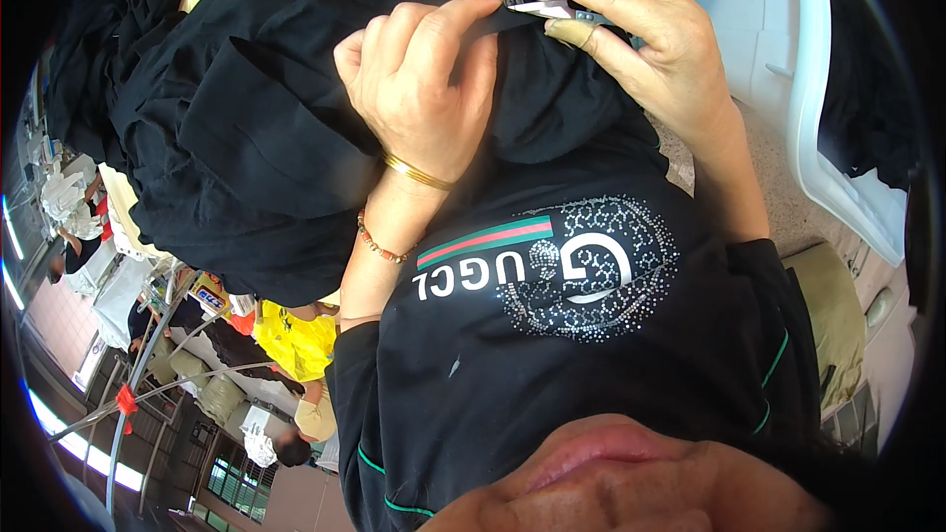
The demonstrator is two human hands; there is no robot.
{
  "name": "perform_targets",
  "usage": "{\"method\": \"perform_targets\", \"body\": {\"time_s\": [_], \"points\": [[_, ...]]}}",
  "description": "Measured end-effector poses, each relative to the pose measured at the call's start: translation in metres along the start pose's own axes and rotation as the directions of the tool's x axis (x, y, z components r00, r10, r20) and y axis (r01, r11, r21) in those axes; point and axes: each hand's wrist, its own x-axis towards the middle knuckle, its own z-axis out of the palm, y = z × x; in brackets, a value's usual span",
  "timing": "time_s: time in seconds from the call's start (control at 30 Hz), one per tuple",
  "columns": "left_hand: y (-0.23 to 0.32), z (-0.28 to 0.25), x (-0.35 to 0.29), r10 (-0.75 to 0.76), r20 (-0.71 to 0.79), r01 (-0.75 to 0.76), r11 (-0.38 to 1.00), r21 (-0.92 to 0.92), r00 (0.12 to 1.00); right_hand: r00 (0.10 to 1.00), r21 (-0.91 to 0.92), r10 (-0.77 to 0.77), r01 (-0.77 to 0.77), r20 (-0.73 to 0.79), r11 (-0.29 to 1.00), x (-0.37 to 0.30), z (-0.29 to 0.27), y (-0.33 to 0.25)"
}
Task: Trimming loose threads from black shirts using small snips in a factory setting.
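My left hand [419,79] is closed in a pinch on the edge of a large black garment [256,128], its fingertips near the tips of a pair of thread snips. The garment spreads in loose folds beneath both hands and off to the left. My right hand [665,44] grips the thread snips [552,10] between thumb and fingers, with the pale blades apart and pointing left toward the pinched cloth. Something small and dark [512,2] sits between the blade tips and my left fingertips; it is too small to make out.
A pale blue plastic bin [803,118] stands close on the right, with dark cloth [867,89] beyond it. On the left are a yellow plastic bag [296,343] and a metal rail frame with a red tie [125,400]. Another person [315,419] is farther off at lower left.
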Motion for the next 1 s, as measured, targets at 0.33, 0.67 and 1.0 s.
{"method": "perform_targets", "body": {"time_s": [0.33, 0.67, 1.0], "points": [[0.001, 0.001, 0.0, 0.001, -0.008, -0.001, 1.0, 0.016, 1.0, 0.995, 0.071, 0.033, -0.027, -0.094, 0.997, 0.0, -0.003, 0.001], [-0.001, 0.005, -0.001, 0.032, -0.034, -0.03, 0.998, 0.062, 0.999, 0.996, -0.003, 0.091, -0.091, 0.013, 0.996, -0.007, -0.008, 0.002], [-0.001, 0.0, -0.002, 0.005, -0.11, -0.012, 0.998, -0.06, 0.994, 0.999, 0.059, 0.024, -0.022, -0.037, 0.998, 0.004, -0.013, -0.003]]}}
